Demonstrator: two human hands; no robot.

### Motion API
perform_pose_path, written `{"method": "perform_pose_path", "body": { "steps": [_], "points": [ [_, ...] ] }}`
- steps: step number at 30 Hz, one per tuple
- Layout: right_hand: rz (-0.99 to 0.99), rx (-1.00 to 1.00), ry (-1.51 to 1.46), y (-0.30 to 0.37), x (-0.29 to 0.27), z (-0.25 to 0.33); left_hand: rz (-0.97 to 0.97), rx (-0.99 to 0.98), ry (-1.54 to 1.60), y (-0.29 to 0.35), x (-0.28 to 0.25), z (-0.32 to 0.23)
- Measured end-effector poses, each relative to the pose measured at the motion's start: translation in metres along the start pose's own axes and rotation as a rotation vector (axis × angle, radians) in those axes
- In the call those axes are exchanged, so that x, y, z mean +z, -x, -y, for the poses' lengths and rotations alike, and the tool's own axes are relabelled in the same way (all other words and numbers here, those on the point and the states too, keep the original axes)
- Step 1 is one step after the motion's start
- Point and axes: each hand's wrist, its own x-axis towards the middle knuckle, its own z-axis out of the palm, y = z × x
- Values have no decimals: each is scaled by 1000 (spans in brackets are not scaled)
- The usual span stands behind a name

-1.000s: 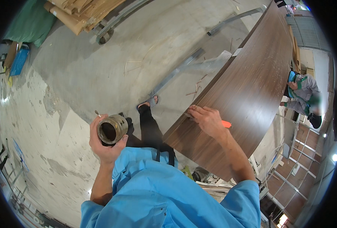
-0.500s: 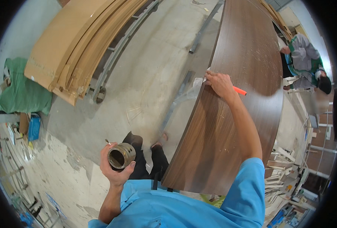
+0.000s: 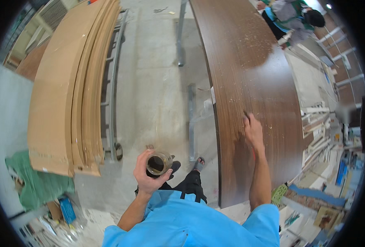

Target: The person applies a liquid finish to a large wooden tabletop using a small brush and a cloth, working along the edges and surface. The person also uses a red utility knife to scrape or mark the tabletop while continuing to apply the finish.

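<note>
My left hand (image 3: 146,173) is wrapped round a grimy open-topped jar (image 3: 162,158), held in front of my waist; its inside looks dark. My right hand (image 3: 254,131) is over a long dark-brown wood-grain panel (image 3: 227,103), closed on a slim red-handled tool (image 3: 254,154). A dark tip pokes out past the fingers, close to the panel's surface, and most of the handle is hidden by the hand and forearm. I cannot tell whether the tip touches the panel. Pale specks are scattered over the panel's face.
Tall cardboard-wrapped boards (image 3: 59,99) stack up at left beside a metal rail frame (image 3: 113,90). Metal bars (image 3: 191,123) lie on the floor along the panel's left side. A person (image 3: 289,18) is at the panel's far right. Offcut strips (image 3: 316,127) pile at right; a green sheet (image 3: 42,185) lies at lower left.
My right hand has left the panel's left edge and now hangs over its face, nearer me. The jar has shifted right in view, still in my left hand. My view has turned.
</note>
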Motion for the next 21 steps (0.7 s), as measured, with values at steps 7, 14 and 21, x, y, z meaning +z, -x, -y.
{"method": "perform_pose_path", "body": {
  "steps": [7,14,21],
  "points": [
    [-207,591,-648,128,50,59,199,197,-14,-97,-70,41],
    [-440,617,-655,90,146,131,228,228,104,-186,-58,68],
    [-791,597,-562,-64,207,151,331,292,227,-278,-17,85]
  ]
}}
